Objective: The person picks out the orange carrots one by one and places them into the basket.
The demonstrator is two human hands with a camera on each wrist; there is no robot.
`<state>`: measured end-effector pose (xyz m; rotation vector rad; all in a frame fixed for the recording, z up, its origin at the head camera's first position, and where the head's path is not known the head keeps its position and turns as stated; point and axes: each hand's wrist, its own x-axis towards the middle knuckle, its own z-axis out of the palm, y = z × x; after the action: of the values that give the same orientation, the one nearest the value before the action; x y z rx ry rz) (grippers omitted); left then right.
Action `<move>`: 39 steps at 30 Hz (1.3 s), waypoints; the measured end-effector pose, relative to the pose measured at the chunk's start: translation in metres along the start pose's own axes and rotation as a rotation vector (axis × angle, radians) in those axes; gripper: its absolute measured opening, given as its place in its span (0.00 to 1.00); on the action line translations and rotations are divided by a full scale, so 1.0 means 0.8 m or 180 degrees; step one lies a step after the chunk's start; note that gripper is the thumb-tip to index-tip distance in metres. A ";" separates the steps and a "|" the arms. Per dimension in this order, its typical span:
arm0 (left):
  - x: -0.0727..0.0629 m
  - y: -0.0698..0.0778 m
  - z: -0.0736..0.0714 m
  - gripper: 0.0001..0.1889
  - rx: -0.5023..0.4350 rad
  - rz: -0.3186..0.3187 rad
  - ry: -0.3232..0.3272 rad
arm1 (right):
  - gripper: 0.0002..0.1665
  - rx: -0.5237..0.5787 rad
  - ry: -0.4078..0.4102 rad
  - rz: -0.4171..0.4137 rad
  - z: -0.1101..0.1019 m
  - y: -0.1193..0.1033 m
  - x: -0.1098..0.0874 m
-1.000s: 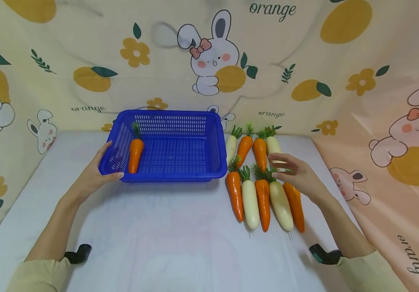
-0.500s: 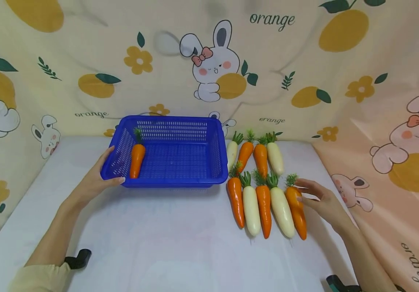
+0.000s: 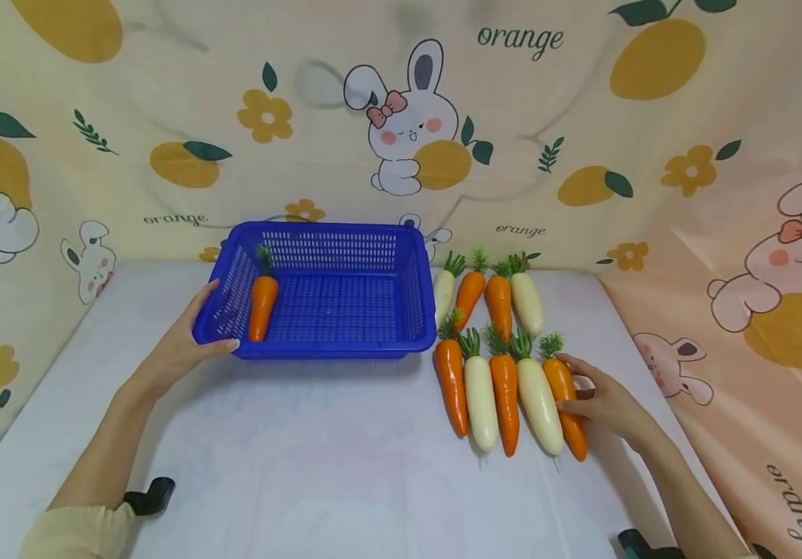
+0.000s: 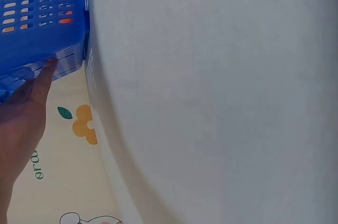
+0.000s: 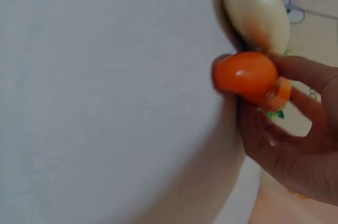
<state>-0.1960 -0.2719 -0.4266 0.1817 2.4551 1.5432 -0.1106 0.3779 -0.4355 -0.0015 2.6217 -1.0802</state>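
An orange carrot (image 3: 564, 396) with a frilly green top lies at the right end of the front row. My right hand (image 3: 606, 400) grips it from the right, thumb on one side and fingers on the other; the right wrist view shows the carrot (image 5: 247, 73) between them. A pale white radish (image 3: 539, 404) lies right beside it. On the left, my left hand (image 3: 180, 341) holds the near left corner of a blue plastic basket (image 3: 345, 346), thumb at the front and fingers along the side wall. One carrot (image 3: 262, 309) lies inside the basket at its left.
Several more carrots and radishes lie in two rows right of the basket, among them a front carrot (image 3: 450, 388) and a back radish (image 3: 526, 303). A patterned cloth (image 3: 345, 155) hangs behind the white table (image 3: 345, 466).
My right hand has moved right and down from above the rows to the rightmost carrot and taken hold of it. The left hand keeps its place at the basket. The head view has tilted slightly.
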 end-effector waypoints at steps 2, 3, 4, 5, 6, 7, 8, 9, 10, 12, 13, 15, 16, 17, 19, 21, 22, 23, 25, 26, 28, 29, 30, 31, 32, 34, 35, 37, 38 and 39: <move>0.000 -0.001 0.000 0.56 0.0002 0.0003 0.0004 | 0.50 -0.0069 0.0017 0.0008 0.000 -0.001 0.003; 0.000 -0.001 0.000 0.56 0.0002 0.0004 0.0008 | 0.50 -0.0052 0.0014 0.0005 0.000 -0.001 0.004; 0.000 -0.002 0.000 0.55 0.0006 0.0005 0.0013 | 0.50 -0.0003 0.0018 0.0011 -0.001 -0.001 0.005; 0.000 -0.002 0.000 0.55 0.0007 0.0005 0.0017 | 0.50 0.0066 0.0017 0.0000 -0.002 0.000 0.006; 0.000 -0.002 0.001 0.55 0.0016 0.0000 0.0020 | 0.50 0.0138 0.0027 0.0000 -0.003 0.001 0.006; 0.001 -0.002 0.001 0.56 0.0019 -0.0012 0.0016 | 0.49 0.0200 0.0030 0.0000 -0.004 0.003 0.007; 0.001 -0.002 0.001 0.56 0.0019 -0.0016 0.0016 | 0.49 0.0285 0.0037 -0.0002 -0.005 0.004 0.007; 0.000 -0.002 0.001 0.56 0.0009 -0.0013 0.0011 | 0.49 0.0337 0.0041 -0.0001 -0.007 0.005 0.007; 0.000 -0.002 0.001 0.56 0.0005 -0.0012 0.0012 | 0.49 0.0396 0.0054 -0.0017 -0.010 0.004 0.007; 0.000 -0.002 0.001 0.55 0.0001 0.0002 0.0011 | 0.49 0.0452 0.0079 -0.0054 -0.014 0.001 0.007; -0.001 -0.002 0.001 0.55 -0.0011 0.0012 0.0008 | 0.49 0.0484 0.0079 -0.0085 -0.017 -0.002 0.007; -0.002 -0.001 0.001 0.55 -0.0020 0.0041 0.0009 | 0.48 0.0541 0.0054 -0.0139 -0.023 -0.010 0.008; -0.001 -0.001 0.001 0.55 -0.0009 0.0055 0.0012 | 0.48 0.0570 0.0046 -0.0164 -0.025 -0.014 0.008; -0.001 -0.001 0.001 0.55 0.0004 0.0073 0.0010 | 0.47 0.0566 0.0040 -0.0194 -0.027 -0.018 0.009; -0.001 0.000 0.001 0.55 0.0014 0.0093 0.0016 | 0.47 0.0593 0.0027 -0.0244 -0.031 -0.028 0.015; -0.001 0.000 0.001 0.54 0.0017 0.0088 0.0027 | 0.46 0.0589 0.0021 -0.0280 -0.033 -0.040 0.023; -0.001 -0.001 0.001 0.54 0.0018 0.0084 0.0032 | 0.46 0.0591 0.0019 -0.0301 -0.034 -0.046 0.028; -0.001 -0.001 0.001 0.54 0.0012 0.0073 0.0033 | 0.46 0.0598 0.0012 -0.0322 -0.034 -0.054 0.033; -0.002 -0.002 0.001 0.54 -0.0002 0.0050 0.0034 | 0.46 0.0632 -0.0003 -0.0353 -0.033 -0.069 0.045; -0.002 -0.003 0.001 0.54 -0.0002 0.0042 0.0035 | 0.46 0.0652 -0.0019 -0.0367 -0.032 -0.076 0.050; -0.003 -0.004 0.001 0.54 0.0003 0.0041 0.0035 | 0.46 0.0704 -0.0046 -0.0386 -0.029 -0.091 0.062; -0.003 -0.004 0.001 0.54 0.0006 0.0037 0.0034 | 0.46 0.0731 -0.0064 -0.0388 -0.027 -0.099 0.067; -0.003 -0.004 0.001 0.54 0.0011 0.0036 0.0037 | 0.46 0.0760 -0.0079 -0.0397 -0.025 -0.105 0.073; -0.003 -0.004 0.001 0.54 0.0020 0.0035 0.0037 | 0.46 0.0788 -0.0091 -0.0408 -0.023 -0.112 0.078; -0.003 -0.003 0.001 0.54 0.0028 0.0032 0.0043 | 0.46 0.0818 -0.0101 -0.0423 -0.021 -0.119 0.083; -0.003 -0.003 0.001 0.54 0.0038 0.0035 0.0052 | 0.45 0.0899 -0.0117 -0.0449 -0.016 -0.131 0.094; -0.002 -0.002 0.001 0.55 0.0040 0.0034 0.0051 | 0.45 0.0938 -0.0128 -0.0466 -0.014 -0.137 0.099; -0.002 -0.002 0.001 0.55 0.0028 0.0034 0.0052 | 0.45 0.1001 -0.0138 -0.0497 -0.009 -0.149 0.109; -0.002 -0.002 0.001 0.55 0.0019 0.0031 0.0053 | 0.45 0.1019 -0.0141 -0.0506 -0.007 -0.154 0.115; -0.002 -0.003 0.000 0.55 0.0004 0.0033 0.0051 | 0.45 0.1046 -0.0142 -0.0509 -0.004 -0.160 0.119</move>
<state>-0.1940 -0.2730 -0.4284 0.1833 2.4711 1.5533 -0.2173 0.2772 -0.3716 -0.1633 2.4075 -1.5356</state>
